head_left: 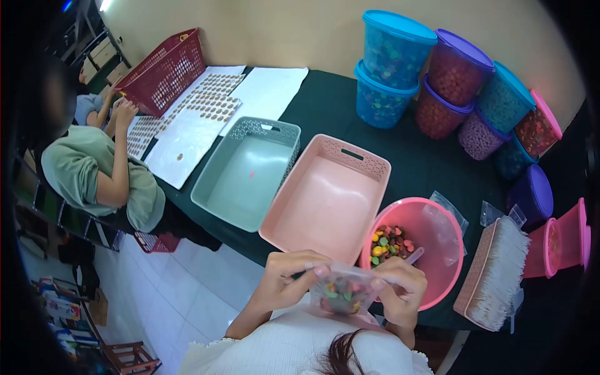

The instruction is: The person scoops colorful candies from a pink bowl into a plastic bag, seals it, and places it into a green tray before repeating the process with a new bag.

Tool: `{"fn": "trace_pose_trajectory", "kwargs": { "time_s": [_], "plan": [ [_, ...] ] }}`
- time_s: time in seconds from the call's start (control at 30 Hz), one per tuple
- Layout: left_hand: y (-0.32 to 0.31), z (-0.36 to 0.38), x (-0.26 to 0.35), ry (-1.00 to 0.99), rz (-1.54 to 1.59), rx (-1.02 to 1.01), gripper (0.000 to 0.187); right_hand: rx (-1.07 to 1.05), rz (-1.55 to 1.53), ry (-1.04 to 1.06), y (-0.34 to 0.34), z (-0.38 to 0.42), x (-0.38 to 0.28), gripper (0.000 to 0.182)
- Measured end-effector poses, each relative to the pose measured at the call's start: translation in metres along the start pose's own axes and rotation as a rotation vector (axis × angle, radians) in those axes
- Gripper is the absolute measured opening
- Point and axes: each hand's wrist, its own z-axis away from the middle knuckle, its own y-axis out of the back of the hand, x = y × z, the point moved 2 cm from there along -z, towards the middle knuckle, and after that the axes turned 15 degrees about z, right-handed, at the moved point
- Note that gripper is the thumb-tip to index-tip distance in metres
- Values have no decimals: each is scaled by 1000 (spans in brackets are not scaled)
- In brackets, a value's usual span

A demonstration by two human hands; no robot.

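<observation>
A small clear bag (340, 294) with colourful pieces inside hangs between my hands, close to my chest. My left hand (290, 278) pinches its upper left edge, and my right hand (400, 290) holds its upper right edge. Just beyond my right hand stands a pink round tub (440, 250), which holds red, yellow, green and brown pieces (389, 244) and a light scoop (414, 255). Ahead of my left hand is a pink rectangular basket (325, 200) with a bare bottom.
A green basket (250, 169) stands left of the pink one. Lidded tubs (400, 59) line the back right. A basket of clear bags (500, 272) is at right. Two people (100, 169) work at left beside a maroon basket (165, 75) and sheets with small round pieces (215, 94).
</observation>
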Motion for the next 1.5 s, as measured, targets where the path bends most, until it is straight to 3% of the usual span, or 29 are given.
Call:
{"fn": "trace_pose_trajectory", "kwargs": {
  "time_s": [0.1,0.13,0.17,0.23,0.3,0.43,0.5,0.57,0.63,0.67,0.8,1.0,1.1,1.2,1.33,1.43,1.5],
  "plan": [
    [40,-10,0,-53,-109,81,11,98,201,53,-41,-17,-3,15],
    [63,-11,-7,-79,-55,238,12,77,214,49,-51,-18,4,27],
    [87,-12,-12,-104,1,396,14,86,227,59,-60,-21,4,27],
    [135,-22,-12,-127,192,856,20,147,57,-63,-75,-25,7,37],
    [197,-25,-30,-289,290,954,27,54,144,-66,-83,-24,19,39],
    [294,-26,-80,-189,74,941,30,-3,268,-87,-106,-25,31,35],
    [323,-35,-107,79,-167,837,32,-44,285,-159,-117,-22,33,36],
    [346,-37,-152,134,-205,755,31,3,294,-195,-125,-13,33,34],
    [368,-53,-210,-193,-811,983,27,25,267,-306,-129,-4,35,33],
    [340,-90,-183,-218,-782,929,27,43,270,-322,-130,1,38,33],
    [233,-105,-99,-84,-6,648,27,120,292,-440,-116,14,25,31],
    [118,-93,-91,-42,144,63,46,287,451,-412,-84,35,-15,28],
    [65,-74,-87,102,282,-134,44,375,489,-432,-59,58,-31,26],
    [22,-57,-83,78,355,-276,43,545,580,-475,-13,94,-39,20],
    [-21,-47,-80,63,297,-252,42,849,809,-528,73,137,-46,11],
    [-53,-47,-80,78,226,-121,40,903,1076,-495,174,167,-29,7],
    [-71,-47,-77,22,216,-69,37,964,1039,-554,247,180,-6,7]
  ]
}}
